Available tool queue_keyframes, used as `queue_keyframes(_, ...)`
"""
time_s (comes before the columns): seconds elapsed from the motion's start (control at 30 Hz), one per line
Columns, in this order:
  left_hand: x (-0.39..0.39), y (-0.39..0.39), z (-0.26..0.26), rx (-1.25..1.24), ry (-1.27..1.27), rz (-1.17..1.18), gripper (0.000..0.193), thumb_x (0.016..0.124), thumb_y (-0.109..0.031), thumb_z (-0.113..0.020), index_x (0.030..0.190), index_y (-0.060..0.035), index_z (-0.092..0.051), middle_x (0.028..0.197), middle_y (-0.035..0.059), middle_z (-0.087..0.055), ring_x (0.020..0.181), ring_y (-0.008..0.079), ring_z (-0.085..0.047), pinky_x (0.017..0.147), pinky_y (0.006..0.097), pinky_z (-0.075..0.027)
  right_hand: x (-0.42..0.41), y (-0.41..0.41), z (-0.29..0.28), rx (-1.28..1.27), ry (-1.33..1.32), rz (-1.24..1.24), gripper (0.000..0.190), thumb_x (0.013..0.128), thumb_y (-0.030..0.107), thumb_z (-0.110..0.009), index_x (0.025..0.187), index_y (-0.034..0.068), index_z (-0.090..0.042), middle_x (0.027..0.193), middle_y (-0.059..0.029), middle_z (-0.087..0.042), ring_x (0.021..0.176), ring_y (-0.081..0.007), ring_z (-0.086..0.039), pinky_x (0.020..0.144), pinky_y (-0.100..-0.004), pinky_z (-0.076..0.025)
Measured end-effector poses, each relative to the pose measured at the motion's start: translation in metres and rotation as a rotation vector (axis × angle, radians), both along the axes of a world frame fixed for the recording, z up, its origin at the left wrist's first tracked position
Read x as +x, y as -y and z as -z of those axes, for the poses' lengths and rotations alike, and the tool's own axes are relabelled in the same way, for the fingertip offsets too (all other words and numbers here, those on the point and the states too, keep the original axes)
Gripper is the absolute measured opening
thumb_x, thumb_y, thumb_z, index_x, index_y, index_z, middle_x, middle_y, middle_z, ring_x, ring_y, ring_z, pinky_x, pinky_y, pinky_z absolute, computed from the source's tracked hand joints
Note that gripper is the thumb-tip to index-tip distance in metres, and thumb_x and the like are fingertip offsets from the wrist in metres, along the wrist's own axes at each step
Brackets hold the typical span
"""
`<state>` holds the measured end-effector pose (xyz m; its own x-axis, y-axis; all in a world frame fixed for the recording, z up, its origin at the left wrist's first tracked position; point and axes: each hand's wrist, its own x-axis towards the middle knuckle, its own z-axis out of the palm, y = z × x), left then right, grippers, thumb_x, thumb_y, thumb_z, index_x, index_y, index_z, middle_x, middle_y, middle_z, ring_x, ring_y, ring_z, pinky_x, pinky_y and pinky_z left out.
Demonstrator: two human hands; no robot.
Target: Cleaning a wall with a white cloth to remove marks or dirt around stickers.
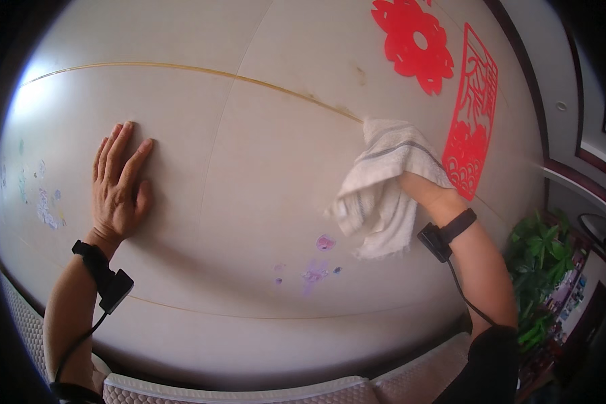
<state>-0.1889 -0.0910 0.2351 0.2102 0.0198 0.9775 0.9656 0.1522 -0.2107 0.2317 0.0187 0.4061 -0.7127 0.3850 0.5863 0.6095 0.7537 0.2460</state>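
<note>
A pale wall (272, 166) with a thin gold trim line (182, 65) fills the view. My left hand (117, 187) lies flat against it at the left, palm to the wall and fingers spread a little, holding nothing. On the right, a white terry towel with grey stripes (384, 197) covers my right hand (409, 179), whose fingers are hidden beneath it; the towel is pressed to the wall at the end of the visible trim line. Brownish smudges (359, 74) mark the wall above the towel. Each wrist wears a black strap with a small cabled box.
Red paper cutouts (406, 45) hang at the upper right, a long panel (469, 116) beside the towel. Faded stickers (315, 272) dot the lower wall, others (45, 207) the left. A quilted sofa back (237, 391) runs along the bottom; a leafy green plant (540, 247) stands right.
</note>
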Motion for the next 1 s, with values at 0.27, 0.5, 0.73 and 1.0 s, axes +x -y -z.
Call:
queue_keyframes(0.27, -0.004, -0.003, 0.001, 0.017, -0.012, 0.011, 0.06, 0.069, -0.009, -0.051, 0.13, -0.0137, -0.05, 0.144, 0.0161, -0.034, 0.136, 0.0333, -0.028, 0.113, 0.0465, -0.019, 0.013, -0.02, 0.006, 0.029, -0.128, 0.032, 0.043, 0.09, 0.024, -0.052, 0.129, 0.006, -0.048, 0.136, -0.0137, -0.045, 0.128, -0.0257, -0.04, 0.109, -0.0337, -0.03)
queue_keyframes(0.5, -0.003, -0.004, 0.001, 0.012, 0.004, 0.03, 0.058, 0.072, -0.009, -0.047, 0.13, -0.0115, -0.049, 0.144, 0.0181, -0.034, 0.135, 0.035, -0.028, 0.113, 0.0475, -0.019, 0.013, -0.029, 0.037, -0.188, -0.652, -0.061, 0.043, 0.091, 0.028, -0.053, 0.128, 0.006, -0.049, 0.135, -0.0135, -0.047, 0.128, -0.0249, -0.041, 0.108, -0.0339, -0.031)
queue_keyframes(0.73, 0.002, -0.002, 0.0, 0.045, -0.003, 0.023, 0.059, 0.07, -0.01, -0.049, 0.129, -0.0122, -0.05, 0.144, 0.0174, -0.034, 0.135, 0.0341, -0.029, 0.113, 0.0471, -0.019, 0.013, -0.034, 0.029, -0.233, -0.469, -0.13, 0.043, 0.091, 0.025, -0.051, 0.13, 0.007, -0.047, 0.139, -0.0132, -0.043, 0.131, -0.0236, -0.036, 0.109, -0.0332, -0.029)
queue_keyframes(1.0, 0.0, -0.002, 0.001, 0.023, 0.001, 0.01, 0.059, 0.07, -0.011, -0.049, 0.129, -0.0123, -0.05, 0.144, 0.0175, -0.034, 0.135, 0.0344, -0.03, 0.112, 0.0474, -0.02, 0.009, -0.02, 0.023, -0.086, -0.215, 0.018, 0.049, 0.094, 0.025, -0.049, 0.137, 0.006, -0.037, 0.142, -0.0103, -0.038, 0.135, -0.0203, -0.03, 0.112, -0.0304, -0.021)
